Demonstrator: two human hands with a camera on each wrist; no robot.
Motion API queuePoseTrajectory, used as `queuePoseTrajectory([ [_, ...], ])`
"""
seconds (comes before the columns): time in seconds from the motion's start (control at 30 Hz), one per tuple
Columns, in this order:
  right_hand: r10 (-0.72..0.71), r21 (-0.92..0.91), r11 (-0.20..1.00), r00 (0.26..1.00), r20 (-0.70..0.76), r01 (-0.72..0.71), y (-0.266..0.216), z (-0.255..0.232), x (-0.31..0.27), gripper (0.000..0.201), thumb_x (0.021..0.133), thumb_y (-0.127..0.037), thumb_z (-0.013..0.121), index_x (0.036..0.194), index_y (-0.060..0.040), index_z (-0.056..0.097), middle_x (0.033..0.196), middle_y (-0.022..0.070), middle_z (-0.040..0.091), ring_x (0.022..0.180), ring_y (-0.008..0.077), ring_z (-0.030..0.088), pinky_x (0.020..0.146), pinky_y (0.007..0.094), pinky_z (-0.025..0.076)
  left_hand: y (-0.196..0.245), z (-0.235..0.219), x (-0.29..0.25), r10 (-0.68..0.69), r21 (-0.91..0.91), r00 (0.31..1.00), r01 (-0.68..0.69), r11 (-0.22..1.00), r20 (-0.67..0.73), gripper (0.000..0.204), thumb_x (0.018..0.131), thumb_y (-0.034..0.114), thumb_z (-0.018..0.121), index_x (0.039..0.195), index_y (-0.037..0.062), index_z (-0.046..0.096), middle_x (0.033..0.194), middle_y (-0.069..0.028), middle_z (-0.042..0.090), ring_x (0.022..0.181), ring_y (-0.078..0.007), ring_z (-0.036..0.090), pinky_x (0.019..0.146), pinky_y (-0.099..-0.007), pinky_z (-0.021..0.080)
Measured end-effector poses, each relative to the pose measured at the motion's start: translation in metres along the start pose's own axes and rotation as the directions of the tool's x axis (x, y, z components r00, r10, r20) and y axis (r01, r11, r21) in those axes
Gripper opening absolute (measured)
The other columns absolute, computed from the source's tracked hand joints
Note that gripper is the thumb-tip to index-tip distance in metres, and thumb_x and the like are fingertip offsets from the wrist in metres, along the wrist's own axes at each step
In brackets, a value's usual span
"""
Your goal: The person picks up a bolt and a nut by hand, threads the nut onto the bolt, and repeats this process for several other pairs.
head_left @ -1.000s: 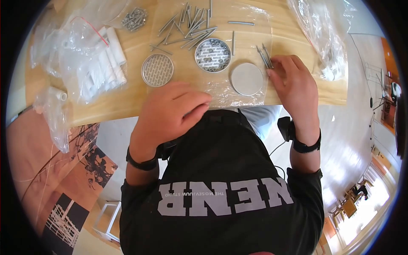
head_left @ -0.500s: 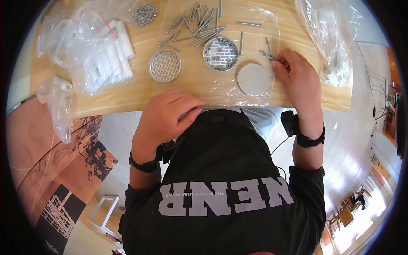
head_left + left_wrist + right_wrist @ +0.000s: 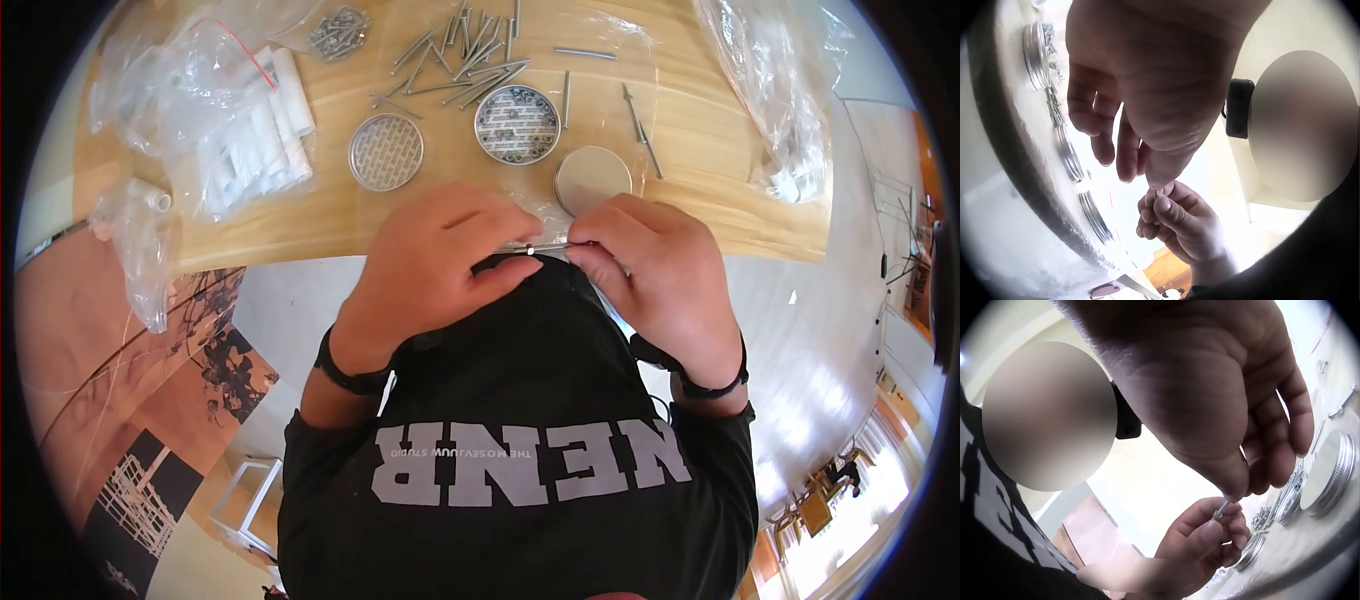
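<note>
At the table's front edge both hands meet over a thin metal bolt (image 3: pixel 552 247). My right hand (image 3: pixel 655 250) pinches it from the right between thumb and fingers. From the other side, the thumb and forefinger of my left hand (image 3: pixel 430 255) close round its end. In the right wrist view the small bright end of the bolt (image 3: pixel 1217 514) shows at the left fingertips. Behind the hands stands an open round tin (image 3: pixel 517 124) holding many small nuts, with a flat silver lid (image 3: pixel 592 178) close by the right knuckles. Two more bolts (image 3: pixel 643 135) lie to the right.
A heap of bolts (image 3: pixel 465 60) lies at the back. Left of the tin is a round lid (image 3: pixel 386 152). White tubes (image 3: pixel 262 140) in clear plastic bags and a small bag of metal parts (image 3: pixel 340 34) occupy the left; crumpled clear plastic (image 3: pixel 765 100) lies at the right.
My right hand has left the two bolts on the table at the right and come to the front middle. My left hand has shifted right to meet it, the bolt now between them.
</note>
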State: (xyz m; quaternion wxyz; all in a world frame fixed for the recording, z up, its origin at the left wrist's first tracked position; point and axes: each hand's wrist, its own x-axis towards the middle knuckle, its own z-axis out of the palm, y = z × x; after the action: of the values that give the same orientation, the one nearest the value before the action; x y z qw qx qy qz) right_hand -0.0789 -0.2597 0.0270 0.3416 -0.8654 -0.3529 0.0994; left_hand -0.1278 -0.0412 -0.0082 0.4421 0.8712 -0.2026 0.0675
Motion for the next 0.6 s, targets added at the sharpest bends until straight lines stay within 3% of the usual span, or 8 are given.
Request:
queuePoseTrajectory([
  [0.17, -0.023, 0.006, 1.0, 1.0, -0.001, 0.023, 0.002, 0.003, 0.001, 0.015, 0.077, -0.013, 0.073, 0.085, -0.011, 0.06, 0.075, 0.007, 0.058, 0.066, 0.0322, 0.059, 0.058, 0.0415, 0.046, 0.0, 0.004, -0.004, 0.019, 0.021, 0.998, -0.02, 1.0, 0.059, 0.019, 0.072, 0.005, 0.077, 0.088, 0.0057, 0.068, 0.08, -0.0085, 0.066, 0.068, -0.0274, 0.062, 0.058, -0.0352, 0.048],
  [0.27, -0.028, 0.045, 0.999, 1.0, 0.003, 0.028, 0.006, 0.005, 0.0, 0.015, 0.077, -0.014, 0.073, 0.084, -0.0111, 0.06, 0.074, 0.007, 0.058, 0.066, 0.0317, 0.059, 0.057, 0.0409, 0.045, 0.002, 0.007, -0.005, -0.015, -0.041, 0.999, 0.013, 0.999, -0.042, 0.013, 0.075, 0.012, 0.077, 0.082, 0.0083, 0.067, 0.073, -0.0044, 0.062, 0.061, -0.0261, 0.057, 0.053, -0.0361, 0.044],
  [0.37, -0.081, 0.008, 0.997, 0.997, -0.013, 0.081, 0.011, 0.004, 0.0, 0.016, 0.077, -0.014, 0.074, 0.087, -0.0117, 0.061, 0.075, 0.0062, 0.059, 0.065, 0.0304, 0.058, 0.056, 0.0397, 0.045, 0.004, 0.001, -0.002, -0.079, -0.042, 0.995, 0.082, 0.996, 0.065, 0.011, 0.078, 0.013, 0.075, 0.081, 0.0074, 0.066, 0.068, -0.0057, 0.06, 0.058, -0.027, 0.055, 0.052, -0.0363, 0.043],
  [0.43, -0.208, 0.107, 0.968, 0.963, -0.169, 0.228, 0.014, 0.006, 0.0, 0.015, 0.077, -0.015, 0.074, 0.088, -0.0125, 0.064, 0.076, 0.0054, 0.06, 0.065, 0.0285, 0.058, 0.056, 0.0375, 0.045, 0.004, 0.002, -0.002, -0.105, -0.159, 0.99, 0.118, 0.98, 0.09, 0.011, 0.079, 0.014, 0.074, 0.08, 0.0069, 0.066, 0.066, -0.0063, 0.059, 0.059, -0.0271, 0.056, 0.052, -0.0362, 0.042],
  [0.57, -0.079, 0.194, 0.974, 0.98, -0.181, 0.114, 0.01, 0.011, -0.003, 0.01, 0.081, -0.016, 0.073, 0.087, -0.012, 0.065, 0.077, 0.0048, 0.061, 0.065, 0.0275, 0.058, 0.056, 0.0354, 0.045, 0.006, 0.004, 0.002, -0.103, -0.132, 0.991, 0.113, 0.985, 0.08, 0.011, 0.079, 0.014, 0.075, 0.08, 0.0068, 0.066, 0.067, -0.0057, 0.059, 0.059, -0.0267, 0.057, 0.052, -0.0363, 0.042],
  [0.6, 0.031, 0.322, 0.946, 0.989, -0.145, 0.018, 0.006, 0.011, -0.005, 0.01, 0.084, -0.018, 0.072, 0.085, -0.0105, 0.065, 0.075, 0.0059, 0.06, 0.064, 0.0278, 0.057, 0.055, 0.0353, 0.045, 0.006, 0.004, 0.001, -0.101, -0.118, 0.992, 0.108, 0.987, 0.07, 0.012, 0.079, 0.014, 0.075, 0.08, 0.0069, 0.066, 0.067, -0.0054, 0.059, 0.06, -0.0263, 0.057, 0.052, -0.0361, 0.042],
])
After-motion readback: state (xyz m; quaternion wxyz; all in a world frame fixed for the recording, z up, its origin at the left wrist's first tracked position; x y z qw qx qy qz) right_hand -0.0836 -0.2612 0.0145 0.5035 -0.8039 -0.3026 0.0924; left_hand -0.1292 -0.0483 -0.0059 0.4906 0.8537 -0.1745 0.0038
